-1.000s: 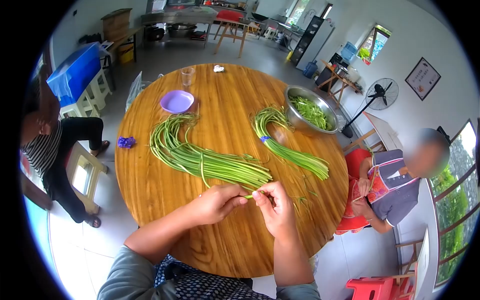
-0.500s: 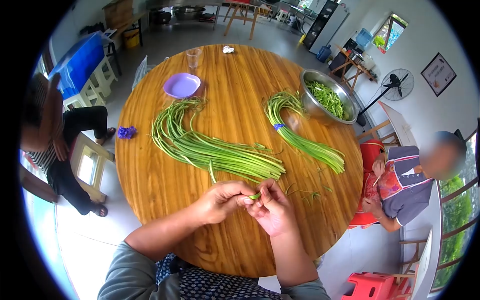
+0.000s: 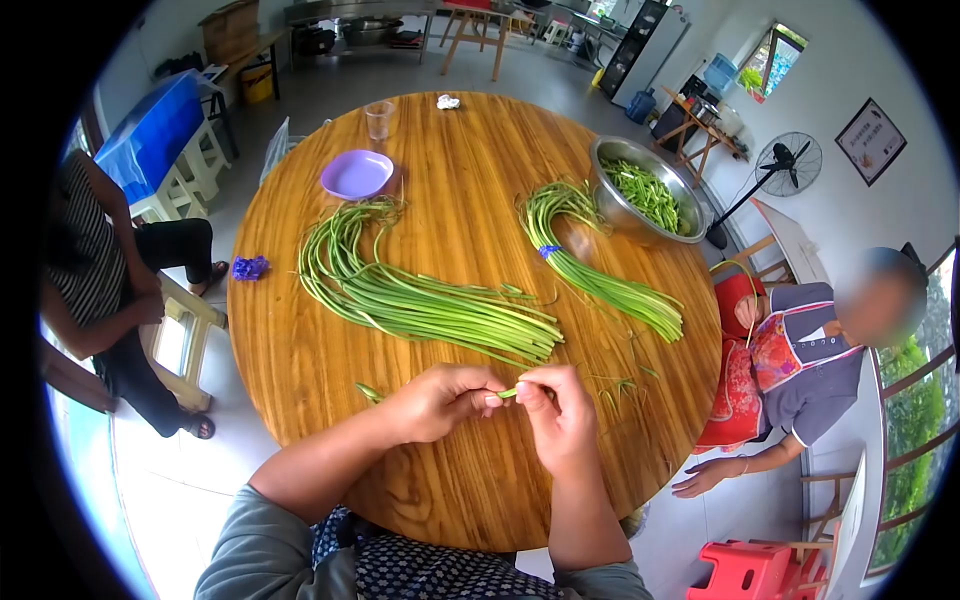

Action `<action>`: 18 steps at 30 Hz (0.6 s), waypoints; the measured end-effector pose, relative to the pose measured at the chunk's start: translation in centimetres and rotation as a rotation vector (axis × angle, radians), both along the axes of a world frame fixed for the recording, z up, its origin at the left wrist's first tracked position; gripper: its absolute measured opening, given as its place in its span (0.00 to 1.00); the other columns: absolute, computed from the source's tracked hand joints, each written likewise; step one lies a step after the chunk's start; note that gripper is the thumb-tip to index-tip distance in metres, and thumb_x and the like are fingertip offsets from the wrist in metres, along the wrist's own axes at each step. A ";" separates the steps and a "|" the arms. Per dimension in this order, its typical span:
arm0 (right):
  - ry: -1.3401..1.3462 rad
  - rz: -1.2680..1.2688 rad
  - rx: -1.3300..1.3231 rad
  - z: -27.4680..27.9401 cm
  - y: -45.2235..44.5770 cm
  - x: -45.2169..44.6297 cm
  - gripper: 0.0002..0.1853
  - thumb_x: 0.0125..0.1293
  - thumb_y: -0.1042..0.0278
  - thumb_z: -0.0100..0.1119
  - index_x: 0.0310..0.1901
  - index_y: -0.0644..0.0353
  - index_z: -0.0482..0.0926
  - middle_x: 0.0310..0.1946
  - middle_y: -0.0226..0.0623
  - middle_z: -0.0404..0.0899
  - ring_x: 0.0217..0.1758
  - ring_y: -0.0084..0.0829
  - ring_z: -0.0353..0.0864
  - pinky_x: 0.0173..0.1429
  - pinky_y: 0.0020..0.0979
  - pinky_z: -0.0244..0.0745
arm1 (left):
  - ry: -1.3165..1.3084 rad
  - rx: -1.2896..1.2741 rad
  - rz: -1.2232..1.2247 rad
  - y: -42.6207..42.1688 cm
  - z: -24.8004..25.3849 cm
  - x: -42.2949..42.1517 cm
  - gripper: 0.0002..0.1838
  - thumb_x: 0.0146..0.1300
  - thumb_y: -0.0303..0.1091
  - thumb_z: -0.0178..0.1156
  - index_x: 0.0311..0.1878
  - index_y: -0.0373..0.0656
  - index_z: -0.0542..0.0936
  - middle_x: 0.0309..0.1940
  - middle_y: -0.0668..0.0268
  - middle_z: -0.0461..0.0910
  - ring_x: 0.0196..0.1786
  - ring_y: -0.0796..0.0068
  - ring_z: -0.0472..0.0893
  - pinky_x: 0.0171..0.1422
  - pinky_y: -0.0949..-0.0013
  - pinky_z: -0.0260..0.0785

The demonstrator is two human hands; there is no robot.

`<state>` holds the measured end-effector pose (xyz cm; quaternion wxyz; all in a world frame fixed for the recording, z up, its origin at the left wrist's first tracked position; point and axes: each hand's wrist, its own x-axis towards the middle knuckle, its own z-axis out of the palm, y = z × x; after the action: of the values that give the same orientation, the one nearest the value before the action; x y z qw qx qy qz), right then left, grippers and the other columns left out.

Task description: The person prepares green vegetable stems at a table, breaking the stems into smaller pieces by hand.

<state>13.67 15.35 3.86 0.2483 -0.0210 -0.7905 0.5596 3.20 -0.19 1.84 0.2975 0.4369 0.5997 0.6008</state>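
Note:
My left hand (image 3: 447, 402) is closed around a green garlic scape, whose tail end (image 3: 369, 393) pokes out on its left side. Pinched between finger and thumb, my right hand (image 3: 556, 408) grips the other end, and a short stretch of the garlic scape (image 3: 508, 393) shows between the two hands. Just beyond them lies a large loose bundle of garlic scapes (image 3: 430, 305), cut ends toward the right. Farther right is a smaller bunch of garlic scapes (image 3: 610, 290) tied with a blue band (image 3: 548, 251).
A steel bowl (image 3: 601, 190) of cut green pieces stands at the table's right rim. Along the left are a purple bowl (image 3: 357, 176), a clear cup (image 3: 379, 120) and a crumpled purple tie (image 3: 250, 268). One person (image 3: 800, 340) sits right, holding a stem; another (image 3: 110, 260) sits left.
The scape's tail has swung from pointing up to pointing left. My hands have shifted slightly. The person at right has lowered one hand; the person at left has brought an arm down.

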 end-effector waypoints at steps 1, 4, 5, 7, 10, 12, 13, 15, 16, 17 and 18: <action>-0.023 0.035 -0.313 -0.5 -0.1 -0.1 0.03 0.70 0.72 0.58 0.41 0.58 0.74 0.30 0.33 0.77 0.29 0.24 0.75 0.36 0.28 0.73 | 0.010 0.085 0.014 -0.1 0.0 0.2 0.05 0.68 0.23 0.56 0.44 0.35 0.78 0.34 0.61 0.81 0.38 0.71 0.81 0.45 0.68 0.74; -0.155 0.343 -1.137 -2.8 0.0 -1.0 0.02 0.72 0.71 0.53 0.41 0.58 0.72 0.28 0.30 0.73 0.25 0.20 0.68 0.33 0.24 0.67 | 0.069 0.230 -0.003 0.1 0.1 0.4 0.04 0.67 0.20 0.56 0.43 0.35 0.78 0.34 0.61 0.81 0.38 0.70 0.80 0.46 0.68 0.74; -0.144 0.347 -1.130 -2.8 0.2 -1.2 0.02 0.72 0.71 0.53 0.41 0.58 0.72 0.28 0.30 0.73 0.25 0.20 0.68 0.33 0.24 0.67 | 0.080 0.234 -0.007 0.3 0.1 0.2 0.04 0.67 0.20 0.56 0.43 0.35 0.78 0.34 0.61 0.81 0.38 0.70 0.80 0.46 0.68 0.74; -0.196 0.395 -1.171 -3.0 0.1 -1.4 0.03 0.73 0.72 0.50 0.40 0.57 0.72 0.27 0.29 0.72 0.23 0.18 0.62 0.31 0.21 0.62 | 0.125 0.277 0.020 -0.1 -0.1 0.2 0.04 0.69 0.24 0.57 0.43 0.36 0.78 0.36 0.61 0.82 0.39 0.71 0.81 0.45 0.69 0.73; -0.160 0.208 -0.699 -2.8 0.1 -1.4 0.03 0.73 0.71 0.51 0.43 0.61 0.73 0.30 0.31 0.74 0.26 0.22 0.69 0.35 0.24 0.68 | 0.026 0.136 0.045 -0.2 0.4 -0.2 0.05 0.66 0.22 0.57 0.44 0.36 0.77 0.34 0.59 0.81 0.38 0.66 0.80 0.45 0.66 0.73; -0.004 -0.086 0.116 -2.8 0.4 -1.4 0.09 0.72 0.68 0.55 0.47 0.63 0.74 0.34 0.37 0.76 0.34 0.27 0.76 0.40 0.28 0.72 | 0.120 0.133 0.091 -0.2 -0.2 -0.4 0.05 0.66 0.22 0.58 0.44 0.36 0.77 0.34 0.58 0.81 0.38 0.65 0.80 0.45 0.66 0.73; 0.010 -0.075 0.126 -2.5 0.3 -1.3 0.09 0.72 0.68 0.55 0.47 0.63 0.74 0.34 0.37 0.76 0.34 0.27 0.76 0.40 0.28 0.72 | 0.207 0.121 0.133 -0.3 -0.3 -0.6 0.05 0.66 0.23 0.58 0.44 0.36 0.77 0.34 0.57 0.81 0.38 0.63 0.80 0.45 0.66 0.72; 0.023 -0.003 0.263 -1.4 -0.2 -0.8 0.11 0.71 0.66 0.57 0.48 0.63 0.75 0.35 0.39 0.76 0.37 0.28 0.76 0.40 0.28 0.71 | 0.276 0.126 0.145 -0.3 -0.1 -0.7 0.05 0.65 0.24 0.59 0.44 0.36 0.77 0.34 0.55 0.79 0.38 0.59 0.80 0.45 0.64 0.72; 0.073 0.020 0.371 -0.9 -0.5 -0.9 0.08 0.71 0.67 0.57 0.46 0.62 0.75 0.36 0.36 0.77 0.36 0.26 0.75 0.39 0.26 0.71 | 0.346 0.133 0.121 -0.3 -0.2 -0.6 0.06 0.64 0.23 0.59 0.43 0.36 0.77 0.34 0.55 0.79 0.38 0.56 0.79 0.44 0.63 0.72; 0.074 0.020 0.372 -1.5 -0.4 -1.0 0.08 0.71 0.67 0.57 0.46 0.62 0.75 0.36 0.36 0.77 0.36 0.26 0.75 0.39 0.26 0.71 | 0.413 0.138 0.094 -0.3 -0.3 -0.6 0.06 0.64 0.23 0.60 0.43 0.36 0.77 0.34 0.54 0.78 0.39 0.54 0.79 0.44 0.61 0.72; -0.036 0.103 -0.010 -2.7 -0.1 -1.0 0.07 0.72 0.67 0.55 0.44 0.61 0.75 0.37 0.35 0.77 0.33 0.24 0.74 0.36 0.25 0.69 | 0.414 0.116 0.084 -0.4 -0.4 -0.6 0.07 0.63 0.23 0.59 0.44 0.36 0.78 0.34 0.53 0.78 0.39 0.51 0.79 0.44 0.60 0.72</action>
<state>12.66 15.21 1.16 0.2047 0.0083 -0.7921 0.5750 2.63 -0.59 1.47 0.1170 0.5419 0.6303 0.5436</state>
